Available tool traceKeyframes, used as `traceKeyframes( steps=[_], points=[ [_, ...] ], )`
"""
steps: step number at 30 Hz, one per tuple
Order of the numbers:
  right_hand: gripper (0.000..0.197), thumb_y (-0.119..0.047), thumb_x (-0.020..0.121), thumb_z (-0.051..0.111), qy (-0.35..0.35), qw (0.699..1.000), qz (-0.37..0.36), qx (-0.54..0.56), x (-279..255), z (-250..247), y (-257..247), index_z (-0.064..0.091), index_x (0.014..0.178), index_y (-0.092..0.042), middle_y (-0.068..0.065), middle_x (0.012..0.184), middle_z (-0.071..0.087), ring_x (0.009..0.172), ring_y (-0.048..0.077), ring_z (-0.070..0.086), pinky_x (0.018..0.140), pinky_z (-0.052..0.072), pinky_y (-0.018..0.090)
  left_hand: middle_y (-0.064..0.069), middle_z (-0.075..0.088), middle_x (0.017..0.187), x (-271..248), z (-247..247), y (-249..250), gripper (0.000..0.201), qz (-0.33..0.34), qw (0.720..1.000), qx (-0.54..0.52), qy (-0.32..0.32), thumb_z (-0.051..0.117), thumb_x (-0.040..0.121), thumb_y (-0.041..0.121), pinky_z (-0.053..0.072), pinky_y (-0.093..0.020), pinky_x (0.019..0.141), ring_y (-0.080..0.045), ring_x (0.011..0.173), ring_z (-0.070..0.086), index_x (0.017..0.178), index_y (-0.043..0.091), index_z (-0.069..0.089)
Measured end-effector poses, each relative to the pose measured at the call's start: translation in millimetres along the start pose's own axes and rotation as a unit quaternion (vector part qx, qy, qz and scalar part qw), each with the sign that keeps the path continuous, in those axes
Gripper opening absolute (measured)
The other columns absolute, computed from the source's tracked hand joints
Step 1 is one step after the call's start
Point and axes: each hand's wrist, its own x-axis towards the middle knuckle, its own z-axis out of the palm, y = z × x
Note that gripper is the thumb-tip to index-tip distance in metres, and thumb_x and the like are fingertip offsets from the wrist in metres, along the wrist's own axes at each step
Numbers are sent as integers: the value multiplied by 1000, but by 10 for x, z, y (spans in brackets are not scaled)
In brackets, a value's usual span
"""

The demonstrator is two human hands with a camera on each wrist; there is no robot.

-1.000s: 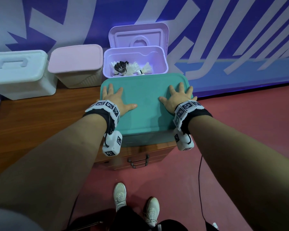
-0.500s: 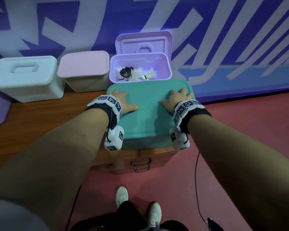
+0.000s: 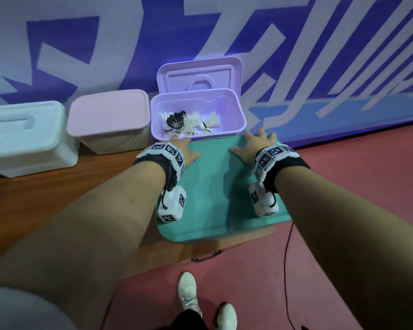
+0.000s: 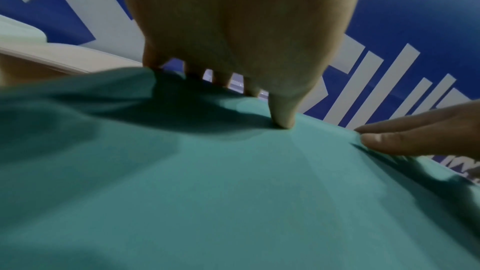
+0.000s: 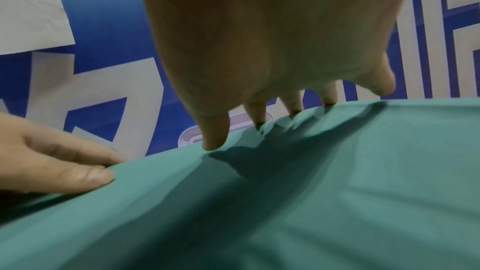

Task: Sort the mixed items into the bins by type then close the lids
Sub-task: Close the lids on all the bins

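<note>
Hands, left hand point(image 3: 185, 152) and right hand point(image 3: 256, 145), press spread and flat on the smooth teal plastic lid point(image 3: 215, 186), likely seating it, while just beyond their fingertips the lilac bin of shuttlecocks point(image 3: 234, 120) stands open, probably needing closing next.

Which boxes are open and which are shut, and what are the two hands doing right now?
Teal lid: down flat on its box, both hands on it.
Purple bin: open, lid standing up behind it, shuttlecocks inside.
Pink bin: lid on, shut.
White bin: lid on, shut.
Left hand: fingers straight, pressing the teal lid.
Right hand: fingers straight, pressing the teal lid.
</note>
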Motion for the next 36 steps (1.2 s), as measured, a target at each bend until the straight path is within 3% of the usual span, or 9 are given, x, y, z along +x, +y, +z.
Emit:
traceKeyframes(
  steps=[5, 9, 11, 13, 16, 19, 22, 26, 36],
  points=[
    [73, -71, 85, 37, -2, 1000, 20, 15, 36, -23, -81, 27, 146, -33, 12, 158, 12, 145, 42, -1, 114, 8, 62, -12, 33, 153, 121, -13, 35, 61, 11, 999, -36, -8, 31, 100, 51, 31, -40, 112, -32, 137, 36, 148, 12, 32],
    [66, -66, 87, 41, -1, 999, 21, 31, 46, -88, -115, 38, 140, -27, 12, 155, 19, 143, 41, 8, 113, 14, 60, -13, 51, 135, 171, -31, -3, 46, 45, 997, -56, 22, 40, 99, 47, 40, -37, 101, -32, 119, 50, 126, 14, 57],
    [62, -63, 87, 44, 13, 999, 17, 42, 16, -105, -113, 42, 137, -27, 9, 152, 25, 142, 38, 14, 112, 16, 61, -12, 51, 131, 173, -1, -14, 41, 63, 995, -67, 37, 45, 97, 45, 40, -37, 99, -31, 116, 50, 124, 18, 57],
    [64, -64, 85, 48, 39, 997, 28, 61, -26, -97, -98, 42, 137, -27, 7, 151, 25, 142, 36, 15, 111, 18, 62, -11, 49, 135, 164, 24, -27, 46, 71, 994, -68, 39, 50, 93, 50, 38, -39, 103, -31, 122, 47, 130, 22, 54],
    [88, -75, 72, 54, 45, 988, 108, 101, -74, -110, -54, 34, 142, -26, 9, 149, 23, 139, 43, 18, 106, 29, 62, -10, 48, 140, 159, -5, -22, 56, 54, 996, -50, 44, 48, 91, 57, 36, -38, 106, -32, 127, 45, 134, 21, 52],
    [95, -79, 69, 54, 29, 983, 142, 111, -80, -137, -4, 31, 143, -25, 10, 142, 29, 132, 42, 30, 99, 36, 58, -10, 32, 154, 199, -6, -34, 80, -17, 1000, -10, 7, 34, 87, 73, 34, -44, 111, -33, 137, 36, 142, 16, 43],
    [94, -79, 70, 53, 44, 983, 140, 113, -95, -134, 19, 33, 142, -23, 11, 142, 29, 131, 38, 31, 99, 36, 54, -12, 27, 155, 166, 26, -21, 92, -73, 997, -24, 5, 30, 78, 83, 34, -49, 109, -37, 135, 34, 143, 20, 42],
    [93, -79, 69, 55, 63, 980, 135, 129, -127, -119, 37, 37, 140, -21, 12, 142, 29, 131, 38, 29, 103, 34, 54, -14, 27, 152, 78, 11, 18, 82, -91, 995, -28, 10, 31, 84, 78, 28, -47, 112, -39, 136, 26, 145, 24, 37],
    [92, -76, 67, 61, 82, 976, 113, 170, -94, -137, 56, 39, 137, -20, 13, 144, 26, 134, 40, 24, 109, 27, 58, -2, 54, 133, -1, 54, -97, 44, -29, 977, -188, 101, 60, 84, 59, 33, -38, 107, -31, 127, 35, 117, 31, 64]
  ],
)
